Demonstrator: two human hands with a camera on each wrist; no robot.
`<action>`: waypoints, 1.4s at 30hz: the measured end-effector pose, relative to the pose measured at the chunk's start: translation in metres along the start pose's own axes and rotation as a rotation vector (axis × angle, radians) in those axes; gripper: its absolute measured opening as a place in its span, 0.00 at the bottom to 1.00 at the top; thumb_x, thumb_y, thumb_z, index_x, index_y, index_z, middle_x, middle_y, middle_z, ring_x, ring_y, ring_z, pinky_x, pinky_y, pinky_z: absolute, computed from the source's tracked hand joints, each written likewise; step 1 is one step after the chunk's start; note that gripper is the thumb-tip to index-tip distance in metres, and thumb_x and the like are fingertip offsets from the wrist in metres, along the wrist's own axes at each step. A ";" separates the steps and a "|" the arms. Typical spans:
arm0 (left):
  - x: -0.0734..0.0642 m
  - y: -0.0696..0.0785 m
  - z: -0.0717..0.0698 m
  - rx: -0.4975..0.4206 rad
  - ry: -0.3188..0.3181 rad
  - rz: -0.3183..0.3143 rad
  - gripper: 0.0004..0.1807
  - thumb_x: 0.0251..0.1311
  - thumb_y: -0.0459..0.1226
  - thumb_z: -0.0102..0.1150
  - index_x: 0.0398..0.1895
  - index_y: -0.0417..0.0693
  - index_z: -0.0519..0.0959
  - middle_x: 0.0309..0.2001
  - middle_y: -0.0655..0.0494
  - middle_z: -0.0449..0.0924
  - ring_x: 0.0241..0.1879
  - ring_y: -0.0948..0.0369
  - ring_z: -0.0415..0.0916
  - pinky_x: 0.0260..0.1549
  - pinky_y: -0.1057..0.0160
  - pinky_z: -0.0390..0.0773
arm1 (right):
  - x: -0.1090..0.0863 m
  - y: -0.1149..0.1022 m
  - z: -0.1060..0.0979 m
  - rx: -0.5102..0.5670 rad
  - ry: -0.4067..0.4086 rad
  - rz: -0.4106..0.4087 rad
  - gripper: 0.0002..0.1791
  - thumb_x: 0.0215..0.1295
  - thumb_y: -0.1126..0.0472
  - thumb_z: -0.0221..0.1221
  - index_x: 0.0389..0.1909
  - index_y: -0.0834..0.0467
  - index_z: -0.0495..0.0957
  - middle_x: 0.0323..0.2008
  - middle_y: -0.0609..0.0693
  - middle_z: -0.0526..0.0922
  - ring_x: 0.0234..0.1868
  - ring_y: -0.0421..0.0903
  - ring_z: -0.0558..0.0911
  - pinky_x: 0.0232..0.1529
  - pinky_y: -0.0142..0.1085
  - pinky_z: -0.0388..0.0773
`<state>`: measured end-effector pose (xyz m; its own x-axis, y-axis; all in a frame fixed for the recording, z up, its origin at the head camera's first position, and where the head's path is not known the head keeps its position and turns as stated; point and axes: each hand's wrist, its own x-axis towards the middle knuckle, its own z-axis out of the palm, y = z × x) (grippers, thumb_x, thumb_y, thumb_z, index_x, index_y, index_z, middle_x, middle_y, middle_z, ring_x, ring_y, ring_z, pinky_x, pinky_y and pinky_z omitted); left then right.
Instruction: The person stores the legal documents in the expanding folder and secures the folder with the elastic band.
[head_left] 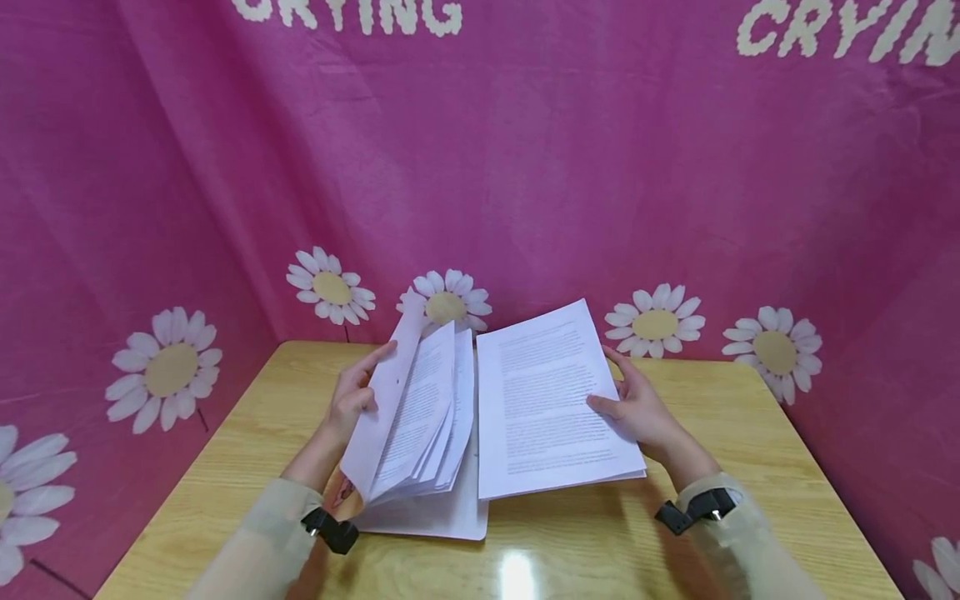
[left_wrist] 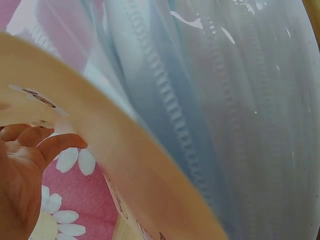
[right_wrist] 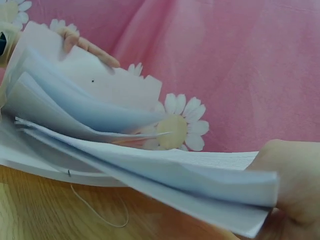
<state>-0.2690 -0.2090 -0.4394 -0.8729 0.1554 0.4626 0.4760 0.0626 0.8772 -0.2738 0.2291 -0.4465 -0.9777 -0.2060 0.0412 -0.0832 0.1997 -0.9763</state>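
Note:
A file folder [head_left: 391, 400] with a pale inner cover and a tan outer side stands half open on the table, several printed sheets [head_left: 422, 408] fanned inside it. My left hand [head_left: 353, 398] pinches the cover's outer edge, thumb on the inner face. In the left wrist view the tan outer side [left_wrist: 125, 145] curves past the fingers, with translucent layers beyond it. My right hand [head_left: 637, 408] grips a stack of printed paper [head_left: 551, 408] by its right edge, thumb on top. The stack is tilted beside the folder; its left edge overlaps the folder's back panel [head_left: 442, 521] in the head view.
A wooden table [head_left: 240, 467] carries the folder. A thin elastic cord [right_wrist: 97, 212] loops from the folder's edge over the wood. A pink curtain [head_left: 540, 192] with daisies hangs close behind the table and along both sides.

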 end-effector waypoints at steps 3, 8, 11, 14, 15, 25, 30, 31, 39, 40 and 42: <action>0.000 0.001 0.000 -0.007 -0.004 -0.007 0.49 0.38 0.26 0.41 0.76 0.26 0.64 0.71 0.28 0.65 0.56 0.46 0.66 0.48 0.62 0.67 | 0.002 0.004 0.005 0.024 -0.016 -0.007 0.50 0.72 0.74 0.60 0.86 0.55 0.43 0.52 0.73 0.82 0.40 0.55 0.89 0.39 0.40 0.85; 0.001 0.001 0.001 -0.026 -0.013 0.011 0.49 0.38 0.26 0.40 0.76 0.24 0.63 0.72 0.28 0.65 0.56 0.48 0.66 0.47 0.62 0.68 | 0.005 0.004 0.015 0.029 -0.019 -0.007 0.50 0.70 0.74 0.61 0.86 0.58 0.43 0.48 0.72 0.83 0.38 0.53 0.88 0.37 0.39 0.84; 0.001 0.001 0.001 -0.030 -0.014 0.018 0.49 0.37 0.26 0.40 0.75 0.24 0.63 0.71 0.28 0.66 0.55 0.49 0.68 0.45 0.63 0.69 | 0.008 0.003 0.022 0.027 -0.020 -0.001 0.51 0.70 0.74 0.62 0.86 0.58 0.44 0.45 0.70 0.84 0.37 0.51 0.88 0.37 0.39 0.84; 0.001 0.001 0.002 -0.034 -0.016 0.010 0.49 0.38 0.25 0.41 0.76 0.24 0.63 0.70 0.28 0.66 0.54 0.49 0.68 0.43 0.63 0.69 | 0.010 0.001 0.026 0.028 -0.017 0.010 0.50 0.70 0.73 0.62 0.86 0.57 0.44 0.45 0.68 0.84 0.36 0.51 0.87 0.37 0.39 0.84; 0.001 0.002 0.002 -0.036 -0.017 0.009 0.49 0.38 0.25 0.41 0.76 0.24 0.63 0.70 0.28 0.66 0.54 0.49 0.68 0.43 0.63 0.69 | 0.010 0.001 0.027 0.023 -0.012 0.014 0.50 0.70 0.72 0.62 0.86 0.56 0.45 0.44 0.68 0.84 0.36 0.51 0.87 0.37 0.39 0.84; 0.001 0.002 0.003 -0.043 -0.022 0.005 0.49 0.38 0.26 0.41 0.76 0.24 0.62 0.67 0.28 0.66 0.53 0.48 0.67 0.41 0.63 0.70 | 0.016 -0.002 0.041 0.087 0.028 0.052 0.50 0.72 0.72 0.61 0.86 0.54 0.44 0.51 0.71 0.83 0.38 0.53 0.89 0.37 0.40 0.85; 0.001 0.001 0.002 -0.062 -0.022 0.020 0.48 0.39 0.25 0.40 0.75 0.22 0.61 0.66 0.25 0.66 0.51 0.49 0.69 0.38 0.65 0.71 | 0.015 0.002 0.052 0.070 0.028 0.053 0.49 0.71 0.72 0.60 0.86 0.56 0.44 0.54 0.70 0.82 0.41 0.53 0.89 0.39 0.41 0.85; 0.001 0.001 0.002 -0.065 -0.018 0.024 0.48 0.38 0.25 0.40 0.75 0.22 0.61 0.65 0.25 0.66 0.51 0.50 0.69 0.37 0.65 0.71 | 0.014 0.003 0.053 0.063 0.029 0.047 0.49 0.71 0.72 0.60 0.86 0.56 0.44 0.54 0.70 0.82 0.41 0.54 0.89 0.39 0.41 0.85; 0.001 -0.001 0.001 -0.078 0.019 0.034 0.49 0.35 0.25 0.40 0.73 0.19 0.63 0.57 0.26 0.70 0.46 0.54 0.71 0.36 0.67 0.72 | 0.005 0.007 0.054 0.097 0.009 0.045 0.49 0.71 0.73 0.60 0.86 0.55 0.44 0.56 0.71 0.81 0.42 0.56 0.89 0.39 0.41 0.85; 0.001 -0.001 0.001 -0.077 0.022 0.035 0.49 0.35 0.25 0.40 0.73 0.19 0.63 0.57 0.26 0.71 0.46 0.55 0.71 0.36 0.67 0.72 | 0.004 0.007 0.055 0.106 0.006 0.050 0.50 0.71 0.73 0.60 0.86 0.54 0.44 0.56 0.71 0.81 0.43 0.56 0.89 0.40 0.42 0.85; 0.001 0.000 0.001 -0.068 0.024 0.039 0.49 0.35 0.25 0.40 0.73 0.19 0.63 0.57 0.27 0.71 0.46 0.55 0.71 0.37 0.67 0.72 | 0.002 0.007 0.056 0.122 0.001 0.048 0.50 0.71 0.73 0.60 0.86 0.53 0.44 0.57 0.71 0.81 0.43 0.57 0.89 0.40 0.42 0.86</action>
<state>-0.2698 -0.2083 -0.4396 -0.8564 0.1330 0.4988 0.5020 -0.0107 0.8648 -0.2657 0.1766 -0.4646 -0.9801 -0.1984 -0.0058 -0.0126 0.0913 -0.9957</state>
